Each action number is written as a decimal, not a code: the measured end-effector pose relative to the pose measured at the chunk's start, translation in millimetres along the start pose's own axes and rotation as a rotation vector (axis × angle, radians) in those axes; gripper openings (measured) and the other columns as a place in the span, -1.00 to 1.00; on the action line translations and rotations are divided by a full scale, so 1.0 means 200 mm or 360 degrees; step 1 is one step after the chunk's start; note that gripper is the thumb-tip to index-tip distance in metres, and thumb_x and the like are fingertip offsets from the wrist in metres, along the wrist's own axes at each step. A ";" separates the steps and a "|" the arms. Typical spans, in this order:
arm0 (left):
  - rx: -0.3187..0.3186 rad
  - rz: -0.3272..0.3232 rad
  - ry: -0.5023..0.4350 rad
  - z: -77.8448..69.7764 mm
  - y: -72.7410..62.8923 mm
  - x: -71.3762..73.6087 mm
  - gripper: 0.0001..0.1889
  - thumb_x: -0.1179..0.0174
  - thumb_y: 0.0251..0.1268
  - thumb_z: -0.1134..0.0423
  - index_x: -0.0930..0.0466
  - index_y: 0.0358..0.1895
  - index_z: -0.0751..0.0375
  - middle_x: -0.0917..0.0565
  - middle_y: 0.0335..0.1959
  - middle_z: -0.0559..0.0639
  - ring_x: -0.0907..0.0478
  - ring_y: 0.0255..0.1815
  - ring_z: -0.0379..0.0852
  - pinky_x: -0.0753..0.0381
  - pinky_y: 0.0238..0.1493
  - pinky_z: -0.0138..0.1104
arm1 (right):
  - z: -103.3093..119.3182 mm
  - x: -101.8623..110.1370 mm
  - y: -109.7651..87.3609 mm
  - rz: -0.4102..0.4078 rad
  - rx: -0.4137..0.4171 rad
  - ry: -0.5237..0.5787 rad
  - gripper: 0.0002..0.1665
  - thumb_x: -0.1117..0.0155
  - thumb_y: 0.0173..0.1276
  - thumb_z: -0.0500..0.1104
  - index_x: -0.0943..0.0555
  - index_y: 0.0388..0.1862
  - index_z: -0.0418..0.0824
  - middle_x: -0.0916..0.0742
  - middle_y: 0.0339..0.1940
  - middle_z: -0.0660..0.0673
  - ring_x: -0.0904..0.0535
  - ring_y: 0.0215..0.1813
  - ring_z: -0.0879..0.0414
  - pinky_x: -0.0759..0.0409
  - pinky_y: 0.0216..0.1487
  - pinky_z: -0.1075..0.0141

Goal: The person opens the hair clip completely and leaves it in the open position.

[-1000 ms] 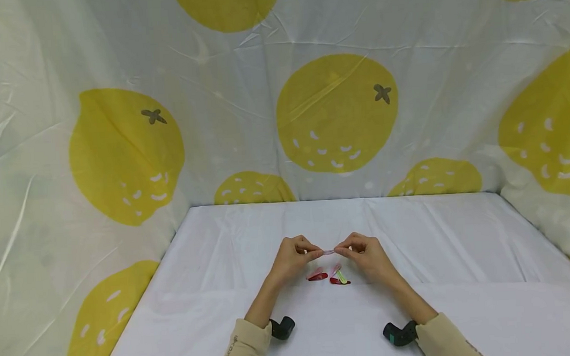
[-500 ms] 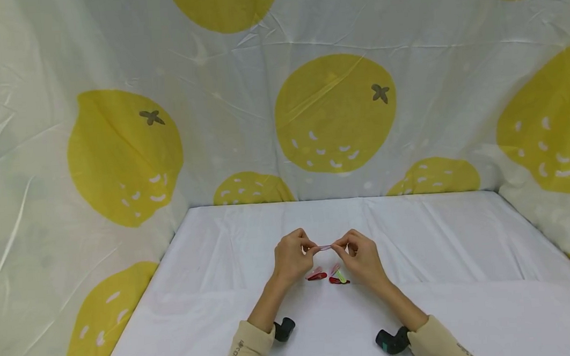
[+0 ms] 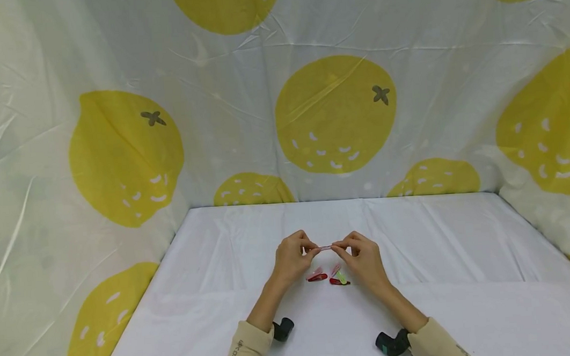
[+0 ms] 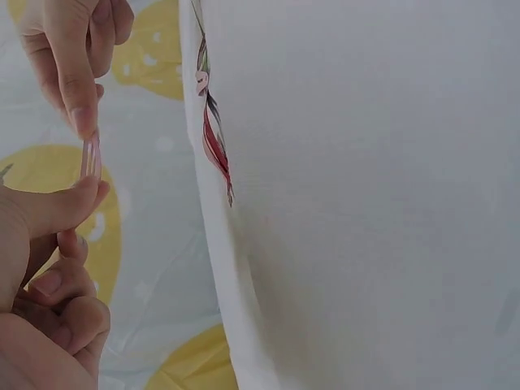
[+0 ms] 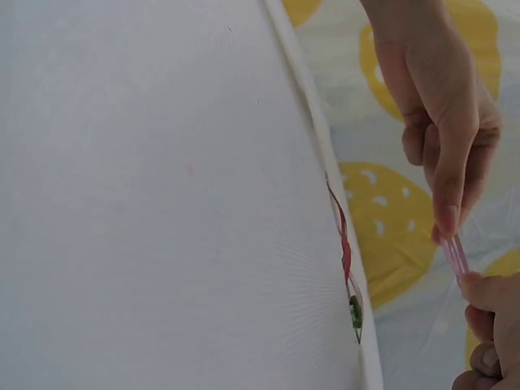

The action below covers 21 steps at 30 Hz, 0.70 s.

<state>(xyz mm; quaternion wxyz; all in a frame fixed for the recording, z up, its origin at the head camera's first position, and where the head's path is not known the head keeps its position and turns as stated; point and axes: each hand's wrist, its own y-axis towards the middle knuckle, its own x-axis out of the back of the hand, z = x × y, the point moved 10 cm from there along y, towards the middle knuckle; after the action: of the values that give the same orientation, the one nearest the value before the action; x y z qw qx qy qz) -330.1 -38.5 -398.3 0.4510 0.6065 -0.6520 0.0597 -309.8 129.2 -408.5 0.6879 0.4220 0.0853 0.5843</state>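
Observation:
A pink snap hair clip [image 3: 324, 248] is stretched between both hands above the white table. My left hand [image 3: 290, 255] pinches one end with thumb and forefinger, and my right hand [image 3: 363, 257] pinches the other. Slim parallel bars of the clip [image 4: 91, 158] show between the fingertips in the left wrist view. Below the hands, on the cloth, a red hair clip [image 3: 318, 277] lies against a pink one [image 3: 315, 271]. Just right of them, a yellow-green clip [image 3: 342, 277] rests by another red clip [image 3: 340, 282] and another pink clip [image 3: 335, 269].
White cloth covers the table [image 3: 462, 244]. A curtain [image 3: 233, 121] printed with yellow lemons hangs behind it and at both sides. Black wrist-camera mounts [image 3: 284, 329] sit at the beige sleeves [image 3: 249, 344].
Over the last second both hands have shifted slightly left and up, with the pink hair clip still pinched between them. The clips on the table have not moved.

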 end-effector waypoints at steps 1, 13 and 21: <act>0.0000 0.0002 -0.0011 0.00 0.00 0.00 -0.95 -0.52 0.15 0.36 -0.85 -0.40 0.27 -0.61 -0.49 -0.06 -0.46 -0.48 -0.15 -0.29 -0.46 -0.50 | 0.00 0.00 0.00 0.0002 -0.0009 0.0007 -0.93 -0.60 0.16 -0.31 -0.84 -0.36 -0.20 -0.67 -0.51 0.06 -0.22 -0.56 0.36 -0.21 -0.56 0.48; 0.0063 0.0103 -0.0068 0.03 0.00 -0.02 -0.95 -0.48 0.17 0.36 -0.86 -0.40 0.27 -0.58 -0.57 -0.07 -0.32 -0.53 -0.30 -0.29 -0.46 -0.48 | -0.09 -0.03 -0.03 0.0181 -0.0256 0.0061 -0.96 -0.54 0.24 -0.32 -0.84 -0.32 -0.22 -0.67 -0.48 0.02 -0.22 -0.57 0.33 -0.21 -0.56 0.45; 0.0133 0.0246 -0.0067 0.08 0.03 -0.07 -0.95 -0.47 0.23 0.34 -0.87 -0.33 0.25 -0.62 -0.52 -0.05 -0.33 -0.49 -0.27 -0.31 -0.42 -0.46 | -0.18 -0.05 -0.02 0.0280 -0.0559 0.0073 -0.92 -0.58 0.25 -0.16 -0.86 -0.33 -0.16 -0.50 -0.65 0.03 -0.26 -0.55 0.29 -0.21 -0.46 0.43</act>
<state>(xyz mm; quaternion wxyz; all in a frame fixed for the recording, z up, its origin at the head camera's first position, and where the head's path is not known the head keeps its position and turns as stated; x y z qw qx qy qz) -345.6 -36.4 -413.1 0.4055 0.5737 -0.7033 0.1087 -331.6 137.2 -438.4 0.6952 0.2878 -0.0395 0.6575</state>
